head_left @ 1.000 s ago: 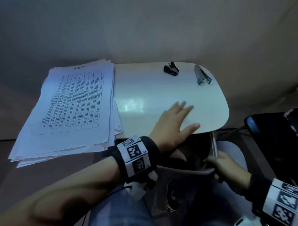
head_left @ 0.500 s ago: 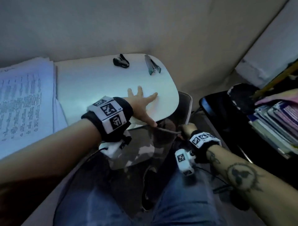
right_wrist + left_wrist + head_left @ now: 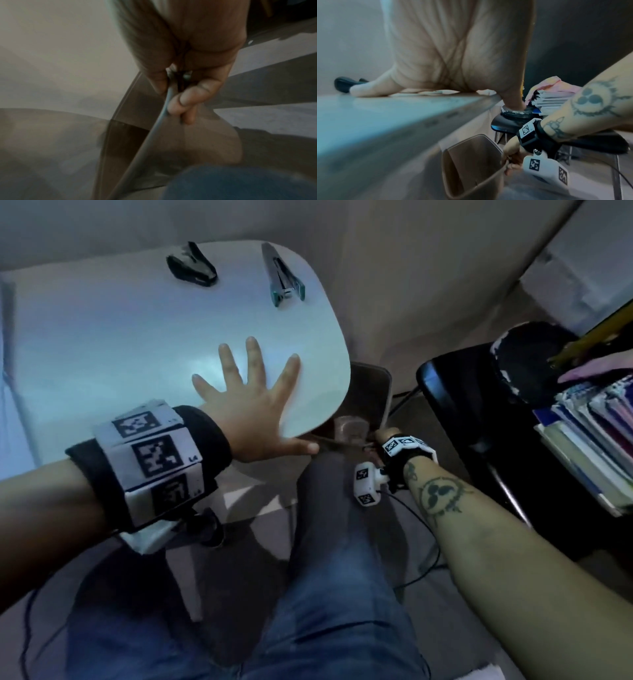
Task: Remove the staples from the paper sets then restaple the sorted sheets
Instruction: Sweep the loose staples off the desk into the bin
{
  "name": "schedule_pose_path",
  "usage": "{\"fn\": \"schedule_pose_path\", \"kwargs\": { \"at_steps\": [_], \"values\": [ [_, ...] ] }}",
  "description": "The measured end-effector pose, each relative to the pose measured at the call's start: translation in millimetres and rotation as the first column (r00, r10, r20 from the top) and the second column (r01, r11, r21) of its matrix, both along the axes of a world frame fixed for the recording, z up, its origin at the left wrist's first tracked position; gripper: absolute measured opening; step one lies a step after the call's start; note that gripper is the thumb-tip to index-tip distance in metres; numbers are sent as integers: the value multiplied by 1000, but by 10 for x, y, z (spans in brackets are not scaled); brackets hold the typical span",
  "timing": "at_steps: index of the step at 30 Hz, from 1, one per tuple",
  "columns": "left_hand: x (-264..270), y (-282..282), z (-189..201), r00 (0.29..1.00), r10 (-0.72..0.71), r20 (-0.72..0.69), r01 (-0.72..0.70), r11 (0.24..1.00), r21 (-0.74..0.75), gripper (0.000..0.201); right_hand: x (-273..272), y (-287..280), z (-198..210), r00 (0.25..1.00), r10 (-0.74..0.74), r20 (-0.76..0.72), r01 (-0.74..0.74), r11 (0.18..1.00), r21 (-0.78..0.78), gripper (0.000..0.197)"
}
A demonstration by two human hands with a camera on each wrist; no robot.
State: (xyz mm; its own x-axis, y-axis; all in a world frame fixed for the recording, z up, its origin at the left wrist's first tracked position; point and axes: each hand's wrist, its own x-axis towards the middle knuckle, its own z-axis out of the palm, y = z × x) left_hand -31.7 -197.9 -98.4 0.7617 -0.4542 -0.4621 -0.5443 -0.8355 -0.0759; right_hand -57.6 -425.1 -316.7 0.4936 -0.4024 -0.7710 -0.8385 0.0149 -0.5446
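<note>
My left hand [image 3: 251, 395] lies flat on the white table [image 3: 102, 337], fingers spread, thumb at the near edge, holding nothing. A black staple remover [image 3: 191, 265] and a teal and silver stapler [image 3: 282, 280] lie at the table's far edge, well beyond its fingertips. Lower right, off the table's corner, my right hand [image 3: 380, 438] grips the rim of a brown waste bin [image 3: 371, 392]. The left wrist view shows that hand [image 3: 511, 155] curled over the bin [image 3: 471, 159] rim. The paper stack is outside the frame.
A black chair [image 3: 462, 412] stands to the right, carrying a pile of books [image 3: 589, 433] and a dark round object [image 3: 527, 354]. A thin cable [image 3: 428, 553] trails on the floor by my jeans-clad legs [image 3: 325, 611]. A beige wall runs behind the table.
The head view has swung right, and the paper stack has left the frame. My left hand stays flat on the table. My right hand keeps its hold on the bin rim.
</note>
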Motion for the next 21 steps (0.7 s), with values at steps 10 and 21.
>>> {"fn": "schedule_pose_path", "kwargs": {
  "at_steps": [10, 21],
  "values": [
    [-12, 59, -17, 1000, 1, 18, -1, 1000, -16, 121, -430, 362, -245, 576, 749, -328, -817, 532, -222, 60],
    [-22, 32, -15, 1000, 3, 20, -4, 1000, 15, 119, -652, 446, -485, 634, 717, -290, -772, 609, -181, 62]
  ]
}}
